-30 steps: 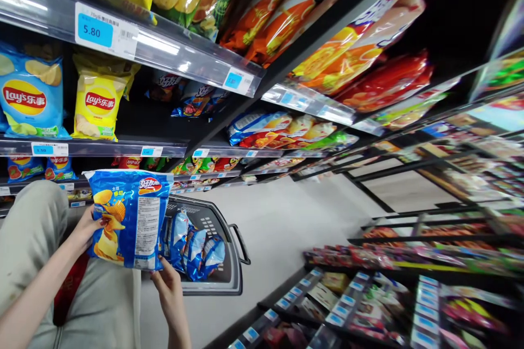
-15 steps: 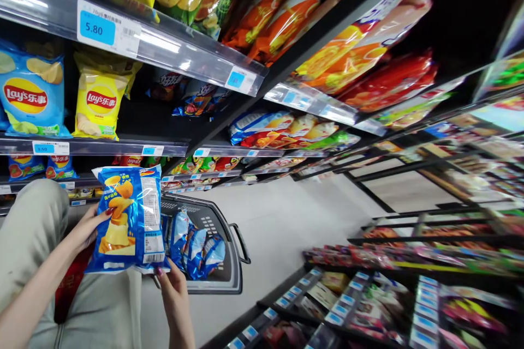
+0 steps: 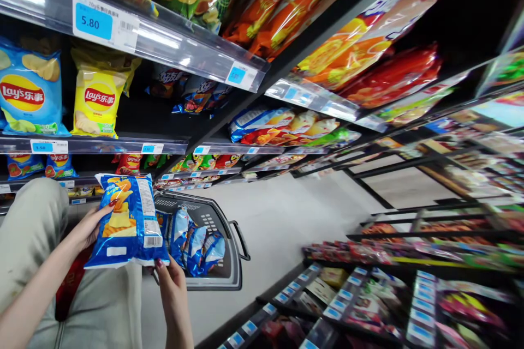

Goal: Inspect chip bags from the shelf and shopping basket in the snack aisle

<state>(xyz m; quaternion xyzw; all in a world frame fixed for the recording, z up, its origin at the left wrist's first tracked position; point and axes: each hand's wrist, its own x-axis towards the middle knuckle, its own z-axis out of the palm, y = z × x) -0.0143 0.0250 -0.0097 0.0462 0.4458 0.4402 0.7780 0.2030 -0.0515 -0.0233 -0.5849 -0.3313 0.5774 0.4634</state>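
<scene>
Chip bag [image 3: 127,222] sits between our hands in the head view, above the basket [image 3: 221,262], tilted so its printed back faces us. Our left hand [image 3: 88,227] clasps its left edge; our right hand [image 3: 172,283] pinches the bottom corner, steadying it. More blue bags [image 3: 196,242] lie in the basket beside the shelf [image 3: 102,146].

The crinkly blue plastic chip bag [image 3: 127,221] now tilts flatter than a second ago, its top edge tipped away and lower in the left of the frame, narrower to the eye. The left hand [image 3: 88,227] and right hand [image 3: 171,279] sit slightly lower with it.
</scene>
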